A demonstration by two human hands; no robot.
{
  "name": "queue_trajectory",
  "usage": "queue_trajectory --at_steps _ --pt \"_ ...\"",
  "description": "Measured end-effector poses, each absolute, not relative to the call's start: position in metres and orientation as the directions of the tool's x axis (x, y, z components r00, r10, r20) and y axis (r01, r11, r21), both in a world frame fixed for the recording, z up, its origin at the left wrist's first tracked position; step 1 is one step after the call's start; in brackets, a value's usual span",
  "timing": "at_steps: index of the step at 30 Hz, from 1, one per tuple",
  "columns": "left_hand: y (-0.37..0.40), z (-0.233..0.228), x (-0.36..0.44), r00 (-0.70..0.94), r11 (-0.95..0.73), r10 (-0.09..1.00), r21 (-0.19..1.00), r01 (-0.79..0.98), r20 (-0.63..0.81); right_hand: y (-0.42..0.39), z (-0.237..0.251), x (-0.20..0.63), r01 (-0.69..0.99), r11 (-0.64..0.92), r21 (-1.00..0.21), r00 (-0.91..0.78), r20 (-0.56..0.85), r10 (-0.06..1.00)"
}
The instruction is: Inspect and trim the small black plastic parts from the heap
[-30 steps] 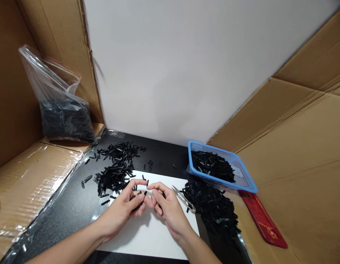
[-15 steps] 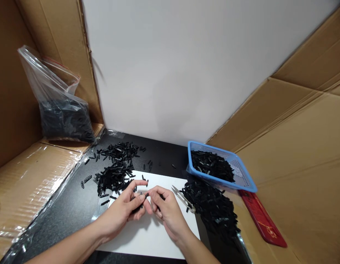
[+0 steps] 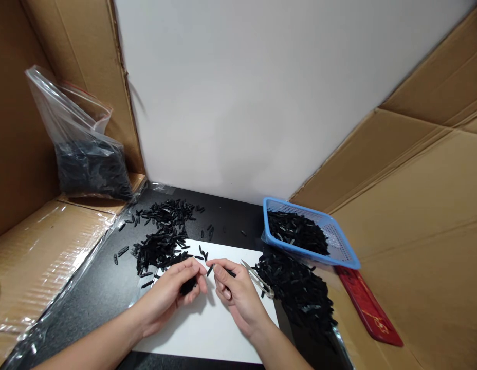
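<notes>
Head view: both hands are working low over a white sheet (image 3: 207, 329) on the dark tabletop (image 3: 95, 288). Left hand (image 3: 172, 293) is curling its fingers (image 3: 192, 270) around a small bunch of black pieces (image 3: 188, 285), gripping them against the palm. Right hand (image 3: 238, 295) is pinching a single black piece (image 3: 209, 270) between thumb and forefinger, its tip pointing toward the left fingertips, nearly touching them.

Just right of the right fingers, metal snips (image 3: 257, 280) are lying on the sheet's edge. Beyond those, a heap of black pieces (image 3: 296, 293) is sitting below a blue basket (image 3: 338, 246) that is holding more. Ahead of the left fingers, another loose pile (image 3: 161, 241) is spreading over the tabletop. Far left, a clear bag (image 3: 84, 154) is leaning against cardboard.

Judging by look: pieces are appearing light, stiff, smooth plastic, easily dropped or flicked away. Best taken at mid-length with a fingertip pinch, ends left free.
</notes>
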State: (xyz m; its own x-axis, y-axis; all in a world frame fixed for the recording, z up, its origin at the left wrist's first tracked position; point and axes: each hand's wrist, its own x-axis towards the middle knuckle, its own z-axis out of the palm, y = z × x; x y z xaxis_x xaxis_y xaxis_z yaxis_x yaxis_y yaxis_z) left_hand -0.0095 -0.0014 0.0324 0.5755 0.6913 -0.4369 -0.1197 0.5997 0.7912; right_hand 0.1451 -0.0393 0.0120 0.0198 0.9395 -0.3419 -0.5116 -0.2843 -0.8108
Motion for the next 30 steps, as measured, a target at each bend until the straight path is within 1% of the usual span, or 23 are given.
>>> queue_trajectory --at_steps 5,10,12,14,16,19,23,27,30 --pt "-0.002 0.032 -0.009 0.613 0.52 0.689 0.853 -0.045 -0.387 -0.04 0.012 0.142 -0.463 -0.275 -0.843 0.001 -0.311 0.951" --pt "-0.001 0.035 -0.01 0.558 0.43 0.75 0.903 -0.003 -0.356 -0.04 0.009 0.146 -0.361 -0.237 -0.902 0.051 -0.273 0.961" --pt "-0.001 0.036 -0.011 0.542 0.397 0.766 0.917 0.023 -0.346 -0.039 0.009 0.152 -0.265 -0.209 -0.941 0.068 -0.235 0.97" --pt "0.0 0.036 -0.011 0.532 0.375 0.772 0.925 0.057 -0.346 -0.038 0.011 0.157 -0.106 -0.146 -0.984 0.078 -0.155 0.985" --pt "0.001 0.035 -0.011 0.517 0.326 0.79 0.94 0.102 -0.33 -0.039 0.015 0.161 0.066 -0.069 -0.995 0.073 -0.065 0.995" --pt "0.002 0.034 -0.011 0.495 0.208 0.827 0.963 0.17 -0.266 -0.04 0.022 0.162 0.261 0.003 -0.965 0.043 0.015 0.999" --pt "0.004 0.033 -0.012 0.477 0.138 0.847 0.964 0.226 -0.233 -0.043 0.026 0.161 0.441 0.079 -0.894 0.002 0.089 0.996" --pt "0.004 0.033 -0.013 0.492 0.076 0.85 0.968 0.24 -0.188 -0.043 0.026 0.161 0.509 0.155 -0.847 -0.015 0.171 0.985" --pt "0.005 0.033 -0.013 0.49 0.051 0.853 0.963 0.265 -0.18 -0.043 0.025 0.161 0.507 0.161 -0.847 0.02 0.198 0.98"
